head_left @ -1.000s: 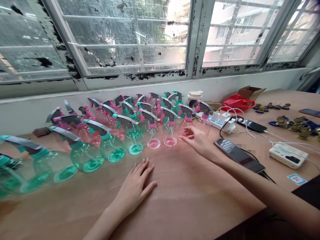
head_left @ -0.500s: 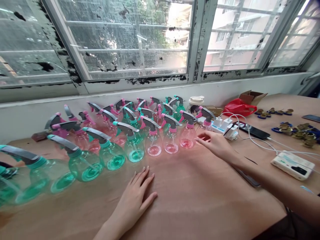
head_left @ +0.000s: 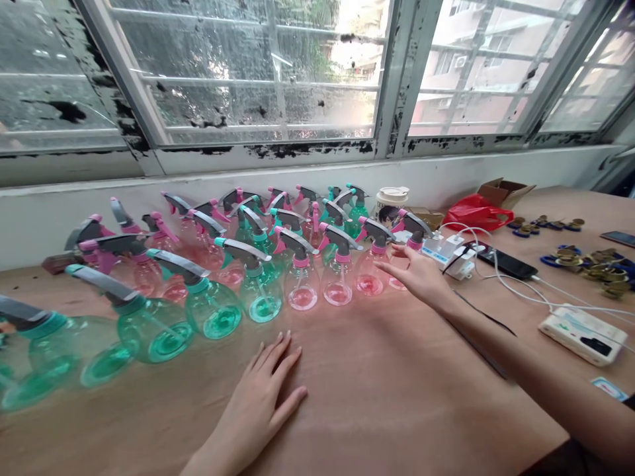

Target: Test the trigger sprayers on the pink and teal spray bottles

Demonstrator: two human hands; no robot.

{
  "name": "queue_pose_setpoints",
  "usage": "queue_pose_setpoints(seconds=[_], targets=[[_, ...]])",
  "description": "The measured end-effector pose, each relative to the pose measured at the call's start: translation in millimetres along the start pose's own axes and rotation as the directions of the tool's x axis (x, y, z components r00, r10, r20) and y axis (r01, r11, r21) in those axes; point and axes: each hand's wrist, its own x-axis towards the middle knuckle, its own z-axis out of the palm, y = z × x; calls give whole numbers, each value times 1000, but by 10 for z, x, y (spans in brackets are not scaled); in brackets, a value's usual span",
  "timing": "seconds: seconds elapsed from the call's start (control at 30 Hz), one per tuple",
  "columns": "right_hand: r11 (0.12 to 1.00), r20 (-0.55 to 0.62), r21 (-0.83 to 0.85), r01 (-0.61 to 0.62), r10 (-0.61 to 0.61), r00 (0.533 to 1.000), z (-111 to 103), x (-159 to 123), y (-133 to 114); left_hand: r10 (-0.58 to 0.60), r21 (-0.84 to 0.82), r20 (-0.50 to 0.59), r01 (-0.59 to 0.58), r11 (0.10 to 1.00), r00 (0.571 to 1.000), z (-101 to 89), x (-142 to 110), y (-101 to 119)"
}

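My left hand (head_left: 262, 393) lies flat on the brown table, fingers slightly spread, in front of the green spray bottles. My right hand (head_left: 417, 272) is at the right end of the front row, thumb and fingers apart. It partly covers the last pink spray bottle (head_left: 415, 225); whether it touches that bottle, I cannot tell. The thumb points toward the neighbouring pink spray bottle (head_left: 371, 271). Further left in this row stand two more pink bottles, then a green spray bottle (head_left: 260, 297) and other green ones (head_left: 218, 311). More pink and green bottles crowd behind them.
Right of the bottles are a lidded cup (head_left: 391, 201), a red plastic bag (head_left: 476, 215), a cardboard box (head_left: 506, 192), chargers (head_left: 454, 254) with white cables, a black phone (head_left: 506, 263), a white device (head_left: 583, 334) and blue-and-gold pieces (head_left: 590, 261). A window wall (head_left: 297, 168) borders the back.
My right hand has risen slightly, and its thumb and fingers have spread apart in front of the last pink bottle. My left hand still rests on the table. The camera view has shifted slightly.
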Motion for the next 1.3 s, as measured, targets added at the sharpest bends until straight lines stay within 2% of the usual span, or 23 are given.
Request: queue_pose_setpoints(seconds=[0.23,0.43,0.8,1.0,1.13,1.3], targets=[[1000,4,-1,-9,9,1000,202,149,-37,-4,-5,12,4,1000,1000,-15,9,1],[999,31,-45,-14,15,999,109,79,-48,-5,-20,-1,5,1000,1000,-18,24,7],[993,85,-120,-3,13,996,-273,-456,-58,-28,-51,-20,27,998,999,36,39,-15],[988,105,-152,19,-3,995,-415,-823,-163,-22,-38,-25,21,999,999,44,59,-11],[987,107,-107,120,-109,988,-431,-1135,-316,-15,-13,-8,15,1000,1000,47,78,6],[976,201,58,209,-216,955,-301,-1404,-649,-13,6,-16,13,1000,1000,56,92,10]])
